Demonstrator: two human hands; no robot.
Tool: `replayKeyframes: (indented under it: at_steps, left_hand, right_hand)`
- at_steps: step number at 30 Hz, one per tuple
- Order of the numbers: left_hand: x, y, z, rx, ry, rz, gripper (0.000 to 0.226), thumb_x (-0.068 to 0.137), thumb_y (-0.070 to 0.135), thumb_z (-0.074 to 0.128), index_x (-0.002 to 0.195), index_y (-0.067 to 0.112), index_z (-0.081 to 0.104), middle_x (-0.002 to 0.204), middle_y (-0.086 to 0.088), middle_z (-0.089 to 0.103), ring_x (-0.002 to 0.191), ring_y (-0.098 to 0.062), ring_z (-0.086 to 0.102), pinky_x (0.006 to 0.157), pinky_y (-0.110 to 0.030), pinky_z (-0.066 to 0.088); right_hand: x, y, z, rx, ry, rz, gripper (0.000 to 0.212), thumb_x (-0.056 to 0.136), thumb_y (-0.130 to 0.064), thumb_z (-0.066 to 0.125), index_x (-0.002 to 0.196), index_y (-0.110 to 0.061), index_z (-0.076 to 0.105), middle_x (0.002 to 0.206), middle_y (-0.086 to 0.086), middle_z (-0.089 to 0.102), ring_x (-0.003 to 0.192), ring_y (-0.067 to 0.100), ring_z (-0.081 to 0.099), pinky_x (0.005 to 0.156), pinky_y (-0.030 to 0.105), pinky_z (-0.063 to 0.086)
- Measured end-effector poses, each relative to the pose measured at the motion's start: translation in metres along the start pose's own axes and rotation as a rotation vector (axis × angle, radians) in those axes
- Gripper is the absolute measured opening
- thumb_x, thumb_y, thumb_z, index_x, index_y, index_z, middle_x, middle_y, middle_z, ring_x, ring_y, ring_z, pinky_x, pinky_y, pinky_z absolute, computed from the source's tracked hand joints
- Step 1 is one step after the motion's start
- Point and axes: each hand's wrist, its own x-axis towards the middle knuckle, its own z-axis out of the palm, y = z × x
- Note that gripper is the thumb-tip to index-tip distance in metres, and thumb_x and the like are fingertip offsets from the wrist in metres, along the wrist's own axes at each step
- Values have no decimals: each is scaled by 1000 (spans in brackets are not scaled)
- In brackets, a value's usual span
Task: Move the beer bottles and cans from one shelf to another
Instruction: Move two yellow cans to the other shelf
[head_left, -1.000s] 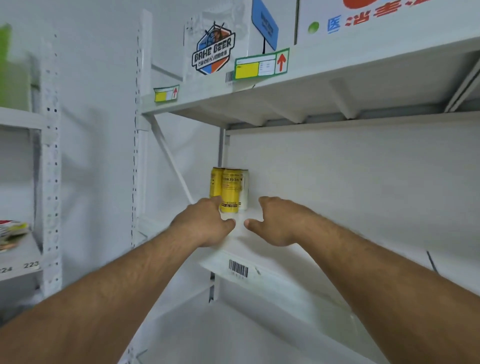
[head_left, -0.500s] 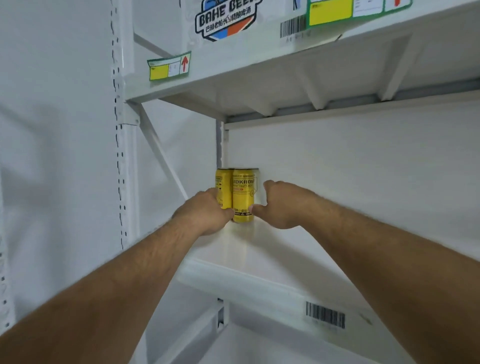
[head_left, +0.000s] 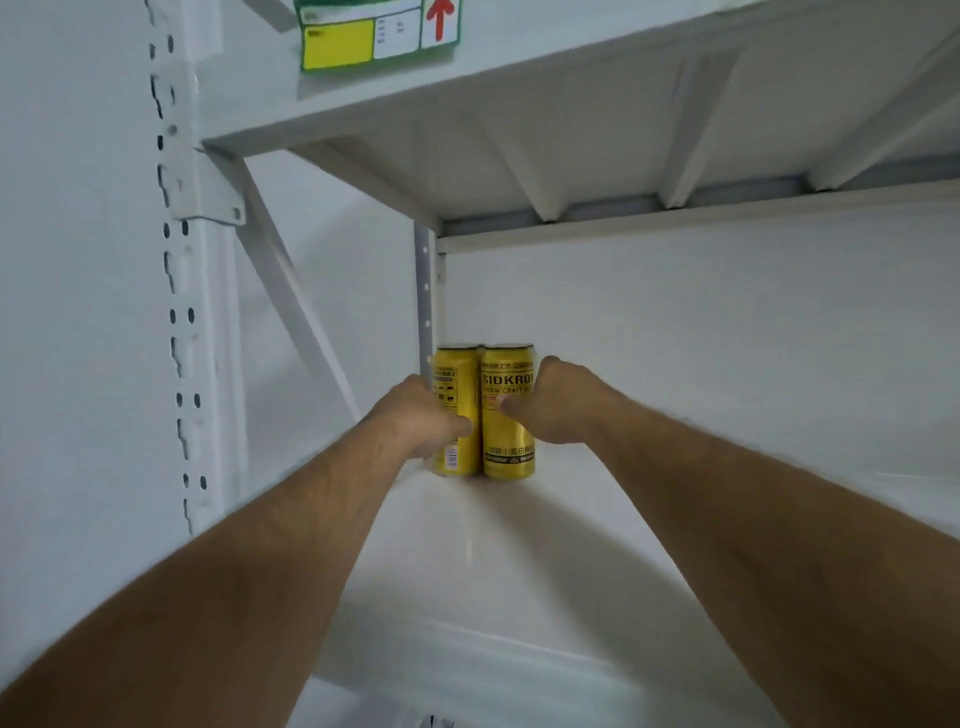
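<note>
Forearms: both bare, entering from the bottom corners, cut off by the frame below the elbow; they converge toward the back left corner of the shelf.
Shelf (head_left: 519, 561): white board, glossy; front edge blurred and partly behind the arms; a dark mark at the bottom edge, too cut off to read.
Left hand (head_left: 415, 421): back of hand toward the camera, wrapped on the left can; thumb lies across the can's front, fingers run round the far side and are hidden.
Right hand (head_left: 550, 405): wrapped on the right can; thumb tip on the can's front over the print, fingers hidden behind the can.
Left can (head_left: 460, 379): yellow, upright on the shelf, at the back left corner, by the rear post; barcode low on its side; lower left part covered by the hand.
Right can (head_left: 506, 447): yellow, upright, touching the left can; lettering "SIDKRO", last letters covered by the hand; smaller print blurred.
Rear post (head_left: 425, 291): grey, perforated, just behind the cans.
Upper shelf (head_left: 571, 150): ribbed underside above.
Label (head_left: 379, 31): green-edged, yellow patch, red arrow; top cut off, text unreadable.
</note>
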Motion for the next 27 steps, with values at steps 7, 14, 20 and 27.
replayKeyframes:
  at_steps: [7,14,20,27]
  left_hand:
    - [48,-16,17,-240,-66,-25,26,77,15,86,95,14,67,95,-6,72,81,-18,66,79,-32,54]
    - [73,-34,38,-339,-78,-34,35,72,10,86,103,14,72,102,-9,75,94,-26,72,86,-37,58]
    - [79,-43,40,-379,-135,-5,29,72,10,89,92,21,70,101,-7,77,93,-25,74,92,-40,58]
    - [74,-48,35,-419,-147,1,47,64,13,96,98,23,65,106,-5,75,98,-25,73,96,-47,58]
  right_hand:
    - [39,-5,31,389,119,127,61,82,-56,67,119,-10,52,101,3,61,92,21,60,64,29,43]
    - [50,-7,50,601,159,195,79,46,-69,71,106,-18,65,102,2,69,91,23,68,79,39,59]
    - [47,-2,50,664,174,192,59,57,-59,83,97,-18,69,99,3,71,89,24,70,82,42,59]
    - [41,5,50,734,234,192,48,65,-51,83,97,-18,70,91,0,72,84,20,70,81,43,60]
